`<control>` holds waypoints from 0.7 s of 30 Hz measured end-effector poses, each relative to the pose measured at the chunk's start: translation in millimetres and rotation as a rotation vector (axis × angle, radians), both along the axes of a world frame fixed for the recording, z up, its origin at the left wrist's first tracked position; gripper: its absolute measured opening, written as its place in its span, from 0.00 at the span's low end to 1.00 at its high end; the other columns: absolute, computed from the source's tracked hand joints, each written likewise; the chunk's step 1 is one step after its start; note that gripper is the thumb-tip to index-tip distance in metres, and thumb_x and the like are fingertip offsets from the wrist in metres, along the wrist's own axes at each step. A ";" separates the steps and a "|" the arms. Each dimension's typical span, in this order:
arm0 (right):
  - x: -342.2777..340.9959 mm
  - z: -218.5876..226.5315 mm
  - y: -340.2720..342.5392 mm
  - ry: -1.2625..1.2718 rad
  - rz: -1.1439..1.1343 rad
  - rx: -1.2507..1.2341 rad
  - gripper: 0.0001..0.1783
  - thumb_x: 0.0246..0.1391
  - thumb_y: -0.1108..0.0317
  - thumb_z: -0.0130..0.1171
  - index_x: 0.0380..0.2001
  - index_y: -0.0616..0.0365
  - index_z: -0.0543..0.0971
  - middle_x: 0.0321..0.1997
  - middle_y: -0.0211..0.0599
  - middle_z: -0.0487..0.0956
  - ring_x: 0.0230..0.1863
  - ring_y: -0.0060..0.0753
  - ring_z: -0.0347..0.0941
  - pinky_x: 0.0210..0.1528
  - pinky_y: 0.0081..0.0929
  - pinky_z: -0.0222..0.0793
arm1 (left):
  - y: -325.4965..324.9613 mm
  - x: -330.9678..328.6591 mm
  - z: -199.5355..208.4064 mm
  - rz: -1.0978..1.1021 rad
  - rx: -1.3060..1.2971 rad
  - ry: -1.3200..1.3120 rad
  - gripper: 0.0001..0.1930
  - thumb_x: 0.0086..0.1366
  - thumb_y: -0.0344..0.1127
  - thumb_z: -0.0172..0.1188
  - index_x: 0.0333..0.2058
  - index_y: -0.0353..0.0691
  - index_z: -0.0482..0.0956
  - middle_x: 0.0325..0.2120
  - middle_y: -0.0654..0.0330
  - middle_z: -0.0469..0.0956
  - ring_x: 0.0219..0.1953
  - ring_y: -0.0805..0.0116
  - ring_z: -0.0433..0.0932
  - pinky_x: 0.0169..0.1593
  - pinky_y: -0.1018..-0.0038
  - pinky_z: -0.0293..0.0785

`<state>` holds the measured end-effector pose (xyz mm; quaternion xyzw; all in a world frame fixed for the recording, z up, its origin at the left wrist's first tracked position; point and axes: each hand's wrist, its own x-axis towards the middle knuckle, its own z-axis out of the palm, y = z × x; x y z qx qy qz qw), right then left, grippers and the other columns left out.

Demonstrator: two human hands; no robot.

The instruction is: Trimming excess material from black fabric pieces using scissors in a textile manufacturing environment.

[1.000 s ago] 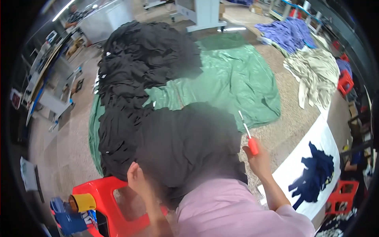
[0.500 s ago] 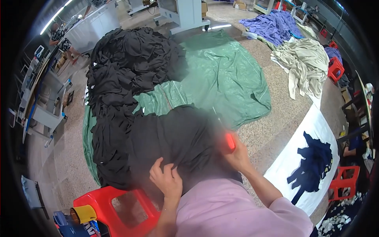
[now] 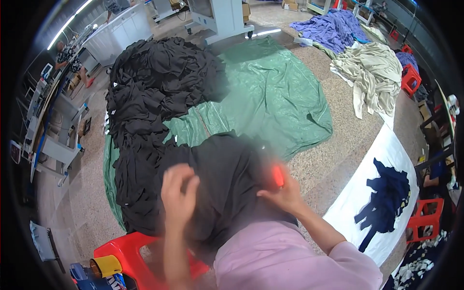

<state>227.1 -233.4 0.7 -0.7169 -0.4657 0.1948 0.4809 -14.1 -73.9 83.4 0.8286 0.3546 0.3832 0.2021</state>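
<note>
Nearest the camera, a pink sleeve (image 3: 299, 261) fills the lower edge, and both forearms rise from it to a black garment (image 3: 222, 188) draped across the lap. The left hand (image 3: 179, 193) rests on the garment's left side with fingers curled into the cloth; motion blur makes it hard to say whether it pinches a fold or only presses it down. The right hand (image 3: 285, 193) is clenched around a small red-handled tool (image 3: 278, 175), which stands roughly upright out of the fist, its tip lost in blur against the garment's right edge.

The garment lies between the hands, spreading up and away from the body, so it sits to the left of the tool and to the right of the left hand; both hands touch it, the right one at its nearer corner.

Below left is a red stool (image 3: 125, 251) with a yellow roll (image 3: 106, 266) beside it. Beyond the lap a green tarp (image 3: 270, 96) covers the floor, carrying a long black heap (image 3: 154, 92) of similar garments on its left half. To the right a white sheet (image 3: 367, 193) holds a navy pile (image 3: 386, 198). Farther off lie a cream pile (image 3: 372, 72) and a purple pile (image 3: 333, 26), with red stools near them and a grey machine base (image 3: 220, 17) at the top.
</note>
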 end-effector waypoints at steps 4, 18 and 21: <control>12.3 -13.1 2.5 0.021 0.014 -0.063 0.33 0.49 0.70 0.69 0.59 0.53 0.70 0.49 0.50 0.80 0.49 0.56 0.78 0.50 0.37 0.74 | 98.2 31.4 -30.5 0.046 -0.006 0.451 0.33 0.59 0.35 0.66 0.63 0.49 0.65 0.64 0.43 0.62 0.66 0.41 0.59 0.64 0.56 0.62; 35.7 83.3 -34.9 0.156 -0.017 -0.072 0.15 0.51 0.69 0.71 0.42 0.59 0.83 0.38 0.36 0.82 0.40 0.30 0.79 0.45 0.25 0.72 | 103.5 13.9 18.7 -0.026 -0.072 -0.102 0.05 0.68 0.28 0.51 0.39 0.34 0.74 0.29 0.56 0.75 0.32 0.70 0.73 0.38 0.73 0.70; 21.0 85.3 -31.0 0.092 0.073 0.011 0.14 0.51 0.69 0.71 0.41 0.59 0.83 0.38 0.37 0.82 0.39 0.31 0.80 0.44 0.26 0.73 | 61.8 -37.0 77.3 0.034 0.019 -0.052 0.03 0.61 0.25 0.61 0.29 0.34 0.75 0.23 0.62 0.74 0.26 0.78 0.70 0.31 0.79 0.66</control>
